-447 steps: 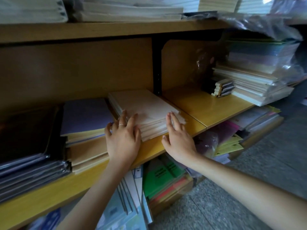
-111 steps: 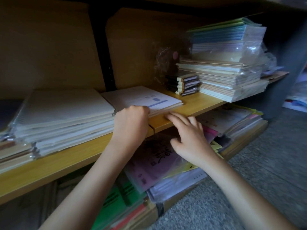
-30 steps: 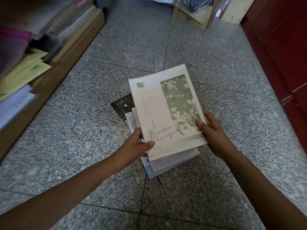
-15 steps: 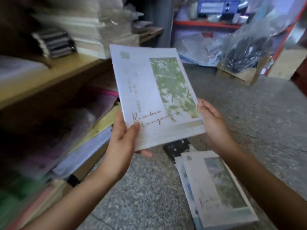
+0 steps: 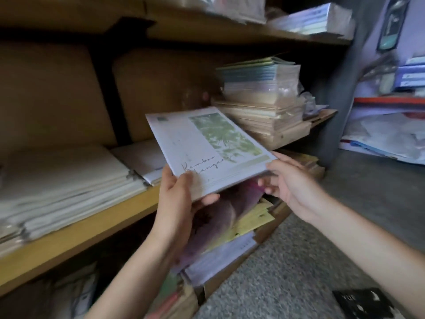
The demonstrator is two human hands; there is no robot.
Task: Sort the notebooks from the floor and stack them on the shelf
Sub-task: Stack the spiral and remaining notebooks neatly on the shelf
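Left grip pinches the notebook at its near-left corner, thumb on top, fingers under. Right grip curls round the near-right corner. Notebook is in the air, tilted, over the shelf front edge, just right of the thin white stack. I'd level it, slide it far-left onto that stack, square the edges, then let go. 1 black notebook lies on the floor.

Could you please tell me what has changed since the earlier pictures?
The bamboo-print notebooks, on the floor pile a second ago, were lifted and carried to the edge of the middle shelf. The left hand and right hand keep holding them. The shelf stacks stayed put; the black notebook remains on the floor.
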